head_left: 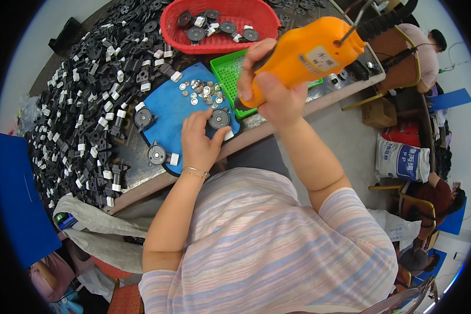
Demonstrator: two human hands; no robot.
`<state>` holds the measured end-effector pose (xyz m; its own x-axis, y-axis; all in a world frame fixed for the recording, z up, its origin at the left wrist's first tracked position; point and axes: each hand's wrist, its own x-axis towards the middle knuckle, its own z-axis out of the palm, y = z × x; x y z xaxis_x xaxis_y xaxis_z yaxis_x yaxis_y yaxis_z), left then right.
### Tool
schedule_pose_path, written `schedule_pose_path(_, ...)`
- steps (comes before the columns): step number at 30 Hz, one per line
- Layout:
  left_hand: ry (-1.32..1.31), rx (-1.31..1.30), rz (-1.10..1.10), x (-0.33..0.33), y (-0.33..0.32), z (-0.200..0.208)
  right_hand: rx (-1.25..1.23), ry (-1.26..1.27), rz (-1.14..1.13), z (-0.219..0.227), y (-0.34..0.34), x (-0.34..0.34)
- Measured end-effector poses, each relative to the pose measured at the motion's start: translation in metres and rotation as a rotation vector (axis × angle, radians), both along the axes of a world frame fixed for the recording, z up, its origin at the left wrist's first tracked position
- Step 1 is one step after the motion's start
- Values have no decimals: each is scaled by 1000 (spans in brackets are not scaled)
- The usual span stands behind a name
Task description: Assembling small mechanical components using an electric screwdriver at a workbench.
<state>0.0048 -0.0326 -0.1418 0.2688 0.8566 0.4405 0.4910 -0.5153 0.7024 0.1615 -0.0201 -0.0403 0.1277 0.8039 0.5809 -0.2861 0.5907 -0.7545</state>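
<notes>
My right hand (278,94) is wrapped round an orange electric screwdriver (303,44), its dark tip pointing down and left above the table. With thumb and fingers, my left hand (198,140) grips a round black plastic part (219,119) that has a white block at its side. That part rests on a blue mat (165,99) near the table's front edge. Two similar parts lie left of the hand: one black disc (144,118) farther away and a disc with a metal centre (157,154) nearer me. Small silver metal discs (206,93) are scattered just beyond my left fingers.
A big heap of black parts with white blocks (89,115) covers the table's left side. A red basket (220,48) with several parts stands at the back; a green perforated tray (226,65) sits partly behind my right hand. Other people sit at right and lower left.
</notes>
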Motion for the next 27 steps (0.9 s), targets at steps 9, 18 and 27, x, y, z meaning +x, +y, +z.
schedule_pose_path(9,1,-45,3,-1,-1,1,-95,-63,71,-7,8,-32)
schedule_pose_path(18,0,-70,-1,0,0,2,-100,-58,109,-12,13,-37)
schedule_pose_path(27,-12,-53,-3,1,1,4,-199,-127,114,-11,13,-40)
